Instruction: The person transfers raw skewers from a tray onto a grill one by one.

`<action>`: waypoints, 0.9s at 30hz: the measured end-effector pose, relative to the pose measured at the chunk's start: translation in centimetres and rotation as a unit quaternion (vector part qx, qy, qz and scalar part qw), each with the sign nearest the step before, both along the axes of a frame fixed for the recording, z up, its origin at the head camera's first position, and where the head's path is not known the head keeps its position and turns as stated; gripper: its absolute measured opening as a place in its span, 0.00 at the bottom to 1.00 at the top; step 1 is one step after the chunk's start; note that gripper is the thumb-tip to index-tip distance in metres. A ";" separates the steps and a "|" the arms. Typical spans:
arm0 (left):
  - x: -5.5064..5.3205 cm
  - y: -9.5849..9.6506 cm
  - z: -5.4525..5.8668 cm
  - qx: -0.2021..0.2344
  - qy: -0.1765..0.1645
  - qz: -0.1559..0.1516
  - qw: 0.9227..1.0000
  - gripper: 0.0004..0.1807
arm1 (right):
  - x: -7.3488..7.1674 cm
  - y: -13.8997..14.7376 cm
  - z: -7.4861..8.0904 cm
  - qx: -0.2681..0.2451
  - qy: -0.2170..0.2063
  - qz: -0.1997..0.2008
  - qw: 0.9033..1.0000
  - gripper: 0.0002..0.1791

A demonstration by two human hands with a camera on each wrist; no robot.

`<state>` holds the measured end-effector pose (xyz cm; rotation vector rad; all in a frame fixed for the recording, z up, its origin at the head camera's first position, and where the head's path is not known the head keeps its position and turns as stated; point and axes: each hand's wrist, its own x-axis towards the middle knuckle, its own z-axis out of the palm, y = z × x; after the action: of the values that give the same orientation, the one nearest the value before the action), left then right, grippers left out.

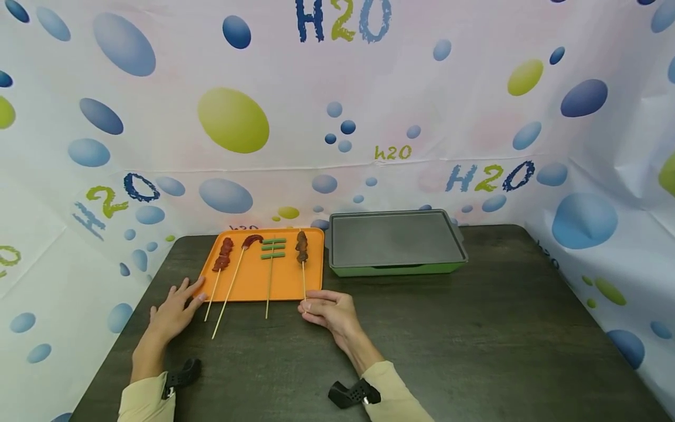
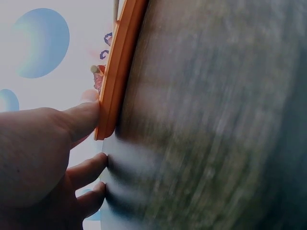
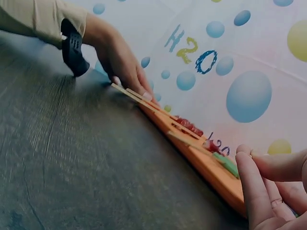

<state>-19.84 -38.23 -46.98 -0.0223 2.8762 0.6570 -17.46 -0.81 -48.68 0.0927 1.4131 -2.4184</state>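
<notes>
An orange tray (image 1: 248, 287) holds several skewers, their sticks reaching past its front edge. From the left come a skewer of red chunks (image 1: 224, 255), a skewer with a dark red curled piece (image 1: 253, 240), a skewer with green bars (image 1: 272, 247) and a skewer of brown chunks (image 1: 302, 246). My right hand (image 1: 332, 313) pinches the brown skewer's stick near its lower end; its food still lies over the tray. At the tray's front left corner my left hand (image 1: 171, 313) touches the rim, fingers spread. The left wrist view shows its thumb against the tray's edge (image 2: 115, 81).
A grey-topped green grill pan (image 1: 395, 240) stands right of the tray, close beside it. Both sit near the back of the dark wooden table (image 1: 448, 340). A printed curtain (image 1: 369, 88) hangs directly behind and around the sides.
</notes>
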 end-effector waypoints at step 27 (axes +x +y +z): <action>-0.1 0.0 0.0 -0.006 -0.007 0.013 1.000 0.39 | 0.5 4.5 3.9 -0.022 0.007 0.009 1.000 0.28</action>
<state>-19.94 -38.23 -46.99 -0.0663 2.8720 0.6409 -16.93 3.68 -44.82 0.0520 1.3603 -2.4385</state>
